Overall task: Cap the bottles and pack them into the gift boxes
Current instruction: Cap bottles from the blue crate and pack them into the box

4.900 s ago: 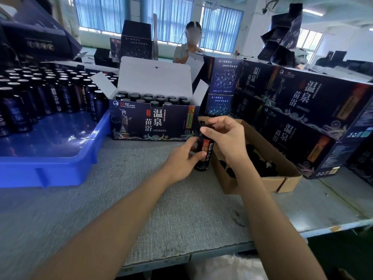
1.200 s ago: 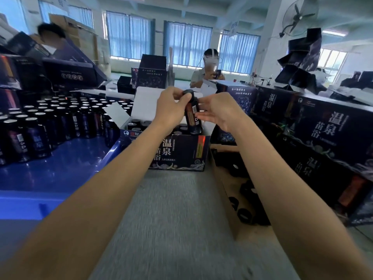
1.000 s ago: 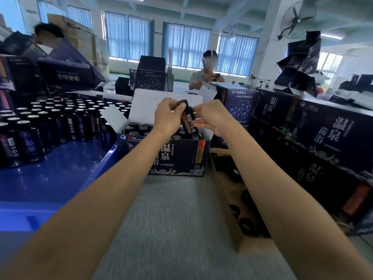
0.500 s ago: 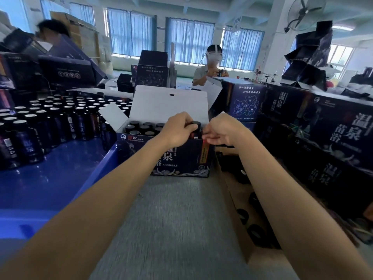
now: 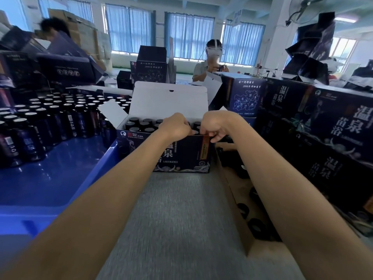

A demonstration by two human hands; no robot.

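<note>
My left hand [image 5: 175,127] and right hand [image 5: 217,126] meet, fingers curled, at the near right corner of the open gift box [image 5: 187,155] (whatever they grip is hidden).

A dark navy gift box [image 5: 181,156] printed with white characters, pale line drawings and an orange-red vertical strip, its raised lid white inside; black bottles [image 5: 50,118] with silvery tops on a glossy bright blue tray [image 5: 50,178]; grey table [image 5: 181,219]; brown cardboard box [image 5: 234,195]; blue curtains [image 5: 189,35]
</note>
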